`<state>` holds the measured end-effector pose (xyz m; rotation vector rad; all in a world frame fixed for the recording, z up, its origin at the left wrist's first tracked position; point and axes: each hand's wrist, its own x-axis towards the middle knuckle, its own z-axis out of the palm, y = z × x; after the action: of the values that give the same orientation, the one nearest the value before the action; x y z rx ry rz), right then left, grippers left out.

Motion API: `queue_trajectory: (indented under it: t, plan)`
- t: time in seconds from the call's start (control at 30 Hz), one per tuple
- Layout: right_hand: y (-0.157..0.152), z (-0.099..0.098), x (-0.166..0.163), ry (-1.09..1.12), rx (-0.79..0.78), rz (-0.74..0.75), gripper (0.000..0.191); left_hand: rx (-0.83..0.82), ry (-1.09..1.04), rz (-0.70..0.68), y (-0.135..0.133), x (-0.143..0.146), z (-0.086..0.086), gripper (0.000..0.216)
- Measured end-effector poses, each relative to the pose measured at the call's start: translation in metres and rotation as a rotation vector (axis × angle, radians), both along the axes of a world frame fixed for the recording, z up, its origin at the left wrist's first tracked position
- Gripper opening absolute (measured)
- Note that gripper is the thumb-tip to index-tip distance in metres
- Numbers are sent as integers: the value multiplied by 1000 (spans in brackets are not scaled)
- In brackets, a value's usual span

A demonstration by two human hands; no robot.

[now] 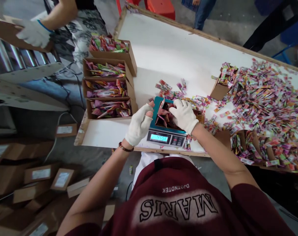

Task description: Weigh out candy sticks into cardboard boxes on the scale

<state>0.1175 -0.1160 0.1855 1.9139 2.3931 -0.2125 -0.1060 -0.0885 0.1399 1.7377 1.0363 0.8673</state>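
Note:
A cardboard box [166,126] holding colourful small packets [163,113] stands on the blue-green pan [152,123] of a digital scale [166,139], whose display is lit. My right hand [184,114], in a white glove, reaches over the box's right side. Its fingers are bent down among the packets, and their tips are hidden. To the left of the scale pan is my gloved left hand [139,126], thumb and forefinger apart with bare tips showing, nothing between them. More loose packets [163,86] lie just behind the scale.
Several filled boxes [133,101] line the table's left end. A large heap of packets [267,95] spreads over the right, with another filled box [220,90] at its edge. Labelled cartons [38,173] lie on the floor at left. Beside a roller conveyor [23,57], a co-worker's gloved hand [34,34] holds cardboard.

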Motion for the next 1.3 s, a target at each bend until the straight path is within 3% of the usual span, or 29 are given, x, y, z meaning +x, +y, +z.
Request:
queue_trajectory:
  t: [0.13,0.23,0.37,0.43,0.53,0.67,0.73,0.8,0.9,1.0,1.1,1.17,1.23,1.3]
  plan:
    - [-14,6,23,249,59,26,27,4,-18,-16,1,5,3,62]
    - [-36,27,59,472,190,-59,24,23,9,-20,0,3,6,59]
    - [-67,62,113,264,478,-325,32,36,62,-7,-4,-4,10,54]
    - [-76,68,123,132,506,-389,46,41,77,2,-6,-4,13,53]
    - [-75,55,102,153,273,-281,50,55,82,7,-8,2,18,53]
    - [-55,19,41,16,-146,-190,52,60,66,-10,-7,17,23,55]
    - [-44,7,24,-59,-267,-180,47,46,65,-25,-5,23,23,56]
    - [-38,3,25,-33,-291,-160,42,36,77,-37,-4,26,23,56]
    - [-45,18,48,122,-147,-149,36,44,82,-38,-4,27,23,57]
    - [-62,47,84,242,77,-194,32,73,50,-10,-6,24,25,56]
    - [-78,76,119,168,286,-334,32,92,48,27,-8,17,27,56]
    - [-85,86,134,65,396,-464,42,82,63,60,-9,8,27,56]
    - [-92,86,137,27,408,-507,56,66,79,98,-10,-3,24,57]
    - [-97,75,128,71,284,-411,67,48,101,134,-13,-13,21,59]
